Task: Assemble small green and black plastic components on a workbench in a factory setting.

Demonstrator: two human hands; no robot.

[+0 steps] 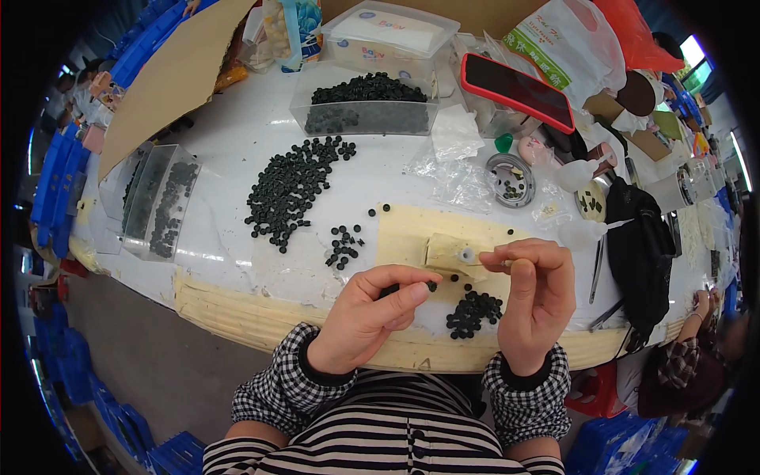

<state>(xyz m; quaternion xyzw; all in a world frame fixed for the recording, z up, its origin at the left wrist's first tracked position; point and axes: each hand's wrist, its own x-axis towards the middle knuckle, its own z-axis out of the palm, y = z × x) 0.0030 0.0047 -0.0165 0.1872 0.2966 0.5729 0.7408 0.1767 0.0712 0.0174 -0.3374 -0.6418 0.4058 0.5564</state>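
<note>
My left hand (376, 310) is closed, pinching a small black round part (431, 286) between thumb and forefinger. More dark parts show under its curled fingers. To its right, my right hand (534, 297) is closed too, thumb against forefinger, on something thin and small that I cannot make out. Just left of those fingertips is a yellowish taped block (443, 252) with a small whitish round piece (467, 255) on it. Between the hands lies a little heap of black round parts (473, 313) on the table.
A large spread of black parts (289, 190) lies left of centre, with a smaller cluster (343, 247) nearer. Clear plastic boxes (372, 120) hold more. Right are a round dish (511, 180), tweezers (597, 269), a black bag (637, 253) and a red-cased phone (516, 91). Another person sits far right.
</note>
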